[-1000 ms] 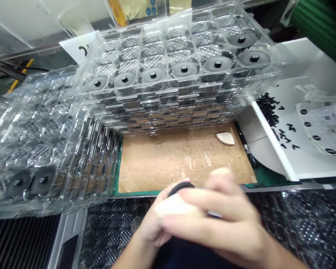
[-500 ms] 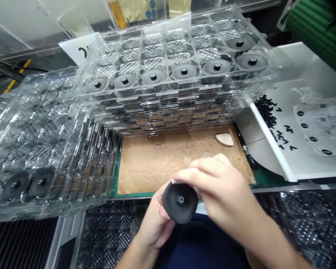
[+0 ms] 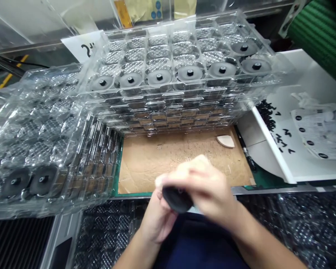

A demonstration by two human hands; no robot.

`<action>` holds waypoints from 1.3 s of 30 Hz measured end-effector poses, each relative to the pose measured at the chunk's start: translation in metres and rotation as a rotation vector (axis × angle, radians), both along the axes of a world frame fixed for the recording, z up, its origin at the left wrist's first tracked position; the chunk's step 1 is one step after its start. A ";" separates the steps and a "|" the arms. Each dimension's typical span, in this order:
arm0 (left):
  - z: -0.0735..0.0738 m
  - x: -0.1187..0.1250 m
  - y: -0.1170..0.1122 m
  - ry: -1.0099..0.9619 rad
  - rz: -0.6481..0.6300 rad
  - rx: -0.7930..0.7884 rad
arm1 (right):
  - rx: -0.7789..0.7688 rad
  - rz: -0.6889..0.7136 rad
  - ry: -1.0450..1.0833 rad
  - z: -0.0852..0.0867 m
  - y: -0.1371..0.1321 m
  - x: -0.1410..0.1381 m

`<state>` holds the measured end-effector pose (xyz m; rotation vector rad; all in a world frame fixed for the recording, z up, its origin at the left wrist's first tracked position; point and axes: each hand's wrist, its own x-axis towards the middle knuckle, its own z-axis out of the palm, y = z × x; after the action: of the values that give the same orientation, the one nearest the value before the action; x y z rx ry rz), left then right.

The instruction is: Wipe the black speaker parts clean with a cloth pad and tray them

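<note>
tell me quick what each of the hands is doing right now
Left hand: closed on the black round part from below.
Right hand: closed over the same part from above, fingers blurred.

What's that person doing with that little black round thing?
A person holds a small black round part in both hands, just over the near edge of a cardboard sheet. The left hand cups it from below and the right hand covers it from above; the picture is blurred there. Ahead stands a stack of clear plastic trays, with the same sort of parts lined along its top. Another tray stack on the left holds two more.
</note>
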<state>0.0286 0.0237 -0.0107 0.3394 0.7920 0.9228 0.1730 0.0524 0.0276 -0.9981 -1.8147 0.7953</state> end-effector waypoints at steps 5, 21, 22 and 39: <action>-0.005 -0.004 0.002 -0.158 0.067 -0.058 | -0.495 -0.358 -0.020 -0.070 -0.005 0.019; -0.006 -0.010 0.000 -0.121 0.106 -0.016 | -0.025 -0.293 -0.067 0.006 -0.024 -0.020; -0.007 -0.012 0.000 -0.103 0.111 -0.023 | -0.009 -0.191 -0.107 0.012 -0.026 -0.025; 0.010 -0.014 -0.001 -0.123 0.061 -0.017 | -0.059 -0.087 -0.355 0.027 -0.036 0.003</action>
<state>0.0148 0.0229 -0.0009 0.2422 0.6997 0.9841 0.1763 0.0168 0.0543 -1.3131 -2.0375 0.6508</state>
